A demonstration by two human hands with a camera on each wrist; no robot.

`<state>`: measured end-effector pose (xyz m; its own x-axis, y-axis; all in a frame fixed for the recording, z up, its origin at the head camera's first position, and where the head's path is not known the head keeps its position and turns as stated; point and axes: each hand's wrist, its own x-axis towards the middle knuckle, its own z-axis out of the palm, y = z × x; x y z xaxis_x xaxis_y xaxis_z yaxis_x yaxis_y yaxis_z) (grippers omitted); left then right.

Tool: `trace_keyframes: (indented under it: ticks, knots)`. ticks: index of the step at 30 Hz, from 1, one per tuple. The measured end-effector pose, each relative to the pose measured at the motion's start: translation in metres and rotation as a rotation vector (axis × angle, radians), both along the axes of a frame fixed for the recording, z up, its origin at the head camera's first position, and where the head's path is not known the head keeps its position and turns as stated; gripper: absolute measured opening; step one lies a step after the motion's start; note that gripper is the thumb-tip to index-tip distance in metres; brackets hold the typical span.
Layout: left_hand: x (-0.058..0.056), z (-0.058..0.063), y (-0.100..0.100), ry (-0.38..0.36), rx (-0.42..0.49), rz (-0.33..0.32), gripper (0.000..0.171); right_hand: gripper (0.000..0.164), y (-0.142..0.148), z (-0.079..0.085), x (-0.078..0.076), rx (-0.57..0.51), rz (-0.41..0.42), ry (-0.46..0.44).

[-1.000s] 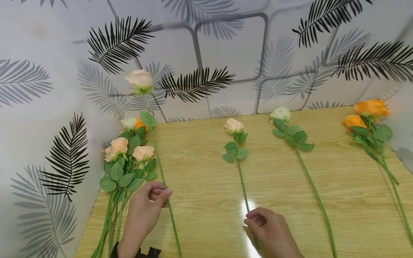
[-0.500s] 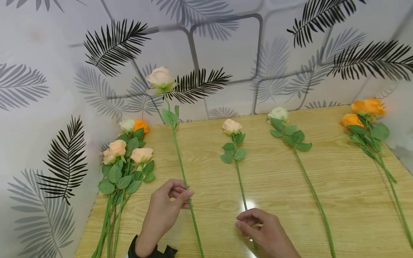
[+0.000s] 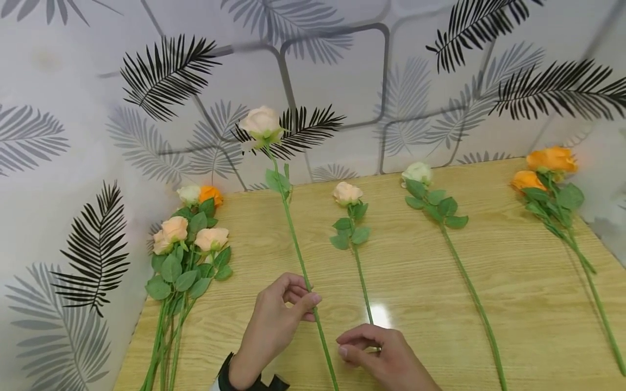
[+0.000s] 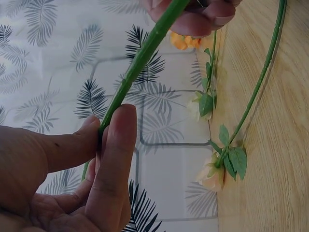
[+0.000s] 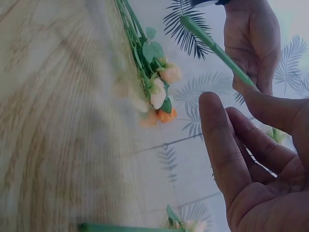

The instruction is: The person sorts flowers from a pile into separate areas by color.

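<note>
My left hand (image 3: 279, 320) pinches the green stem of a peach rose (image 3: 261, 122) between thumb and fingers, holding it raised and tilted above the table. In the left wrist view the stem (image 4: 145, 55) runs up from between my fingertips past the other hand. My right hand (image 3: 388, 355) hovers just right of that stem's lower part, its fingers loosely bent. Seen from the right wrist, a gap parts the thumb and fingers (image 5: 224, 150), and the cut stem end (image 5: 212, 46) lies beyond them. Under the right hand lies a second peach rose (image 3: 348, 193), its lower stem partly hidden.
A bunch of peach, white and orange roses (image 3: 173, 231) lies at the left of the wooden table (image 3: 420, 304). To the right are a white rose (image 3: 417, 172) and orange roses (image 3: 552, 158). A leaf-patterned wall (image 3: 332, 65) rises behind the table.
My left hand has carried the peach rose rightward, away from the bunch, towards my right hand. The right hand has shifted a little left and down. The roses on the table stay put.
</note>
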<state>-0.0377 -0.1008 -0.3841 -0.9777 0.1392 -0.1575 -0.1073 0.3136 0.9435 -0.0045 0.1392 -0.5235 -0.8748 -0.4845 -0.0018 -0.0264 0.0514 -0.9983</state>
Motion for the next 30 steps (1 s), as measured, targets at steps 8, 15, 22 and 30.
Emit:
trace_keyframes:
  ticks: [8, 15, 22, 30]
  knots:
    - [-0.001, -0.004, 0.008, -0.006, -0.008, -0.059, 0.03, 0.026, -0.004, 0.011, 0.003, -0.065, 0.029, 0.032]
    - [-0.002, -0.005, 0.016, -0.003, 0.005, -0.069, 0.028, 0.026, -0.007, 0.05, 0.008, -0.043, -0.019, -0.036]
    - [-0.002, -0.008, 0.021, 0.029, -0.024, -0.091, 0.028, 0.022, -0.007, 0.054, 0.009, -0.045, -0.041, 0.023]
    - [-0.003, -0.011, 0.025, 0.024, -0.02, -0.106, 0.031, 0.022, -0.008, 0.054, 0.009, -0.07, -0.043, 0.015]
